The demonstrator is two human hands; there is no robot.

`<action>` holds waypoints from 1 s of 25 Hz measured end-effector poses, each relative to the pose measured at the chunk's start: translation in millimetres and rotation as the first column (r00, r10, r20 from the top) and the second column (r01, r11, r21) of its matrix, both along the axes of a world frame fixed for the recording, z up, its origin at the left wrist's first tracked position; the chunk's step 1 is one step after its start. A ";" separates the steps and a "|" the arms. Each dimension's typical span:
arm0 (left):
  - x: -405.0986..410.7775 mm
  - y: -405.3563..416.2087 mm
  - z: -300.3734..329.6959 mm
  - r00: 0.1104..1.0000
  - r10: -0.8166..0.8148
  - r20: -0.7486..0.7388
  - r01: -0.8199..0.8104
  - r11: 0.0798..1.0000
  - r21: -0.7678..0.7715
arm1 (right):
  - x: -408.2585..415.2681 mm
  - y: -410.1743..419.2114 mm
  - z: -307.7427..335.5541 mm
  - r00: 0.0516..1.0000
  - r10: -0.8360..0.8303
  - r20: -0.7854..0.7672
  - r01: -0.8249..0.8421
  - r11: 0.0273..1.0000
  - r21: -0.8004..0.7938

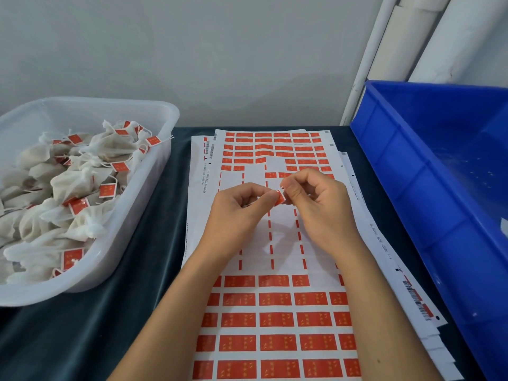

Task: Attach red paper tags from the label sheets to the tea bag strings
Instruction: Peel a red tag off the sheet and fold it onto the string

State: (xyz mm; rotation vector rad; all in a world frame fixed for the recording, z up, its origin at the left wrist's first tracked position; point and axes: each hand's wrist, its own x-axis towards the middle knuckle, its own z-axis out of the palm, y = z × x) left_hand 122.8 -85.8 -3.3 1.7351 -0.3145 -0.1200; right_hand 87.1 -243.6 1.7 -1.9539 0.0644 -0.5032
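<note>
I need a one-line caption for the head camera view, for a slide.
Both hands, left hand and right hand, pinch one red tag above the label sheet, beside a clear tub of tagged tea bags.

Red tags (pixel 275 299), blue crate (pixel 428 171)

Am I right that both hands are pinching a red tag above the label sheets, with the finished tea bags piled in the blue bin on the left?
Not quite. In the head view the tea bags are piled in the clear plastic tub on the left; the blue bin stands on the right. The rest holds: left hand and right hand pinch a red tag above the label sheets.
</note>
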 end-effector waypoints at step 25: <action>1.1 -0.6 -1.8 0.997 0.000 -0.076 -0.001 1.000 -0.009 | 1.0 0.0 -1.1 1.000 -0.001 -0.007 0.001 1.000 0.015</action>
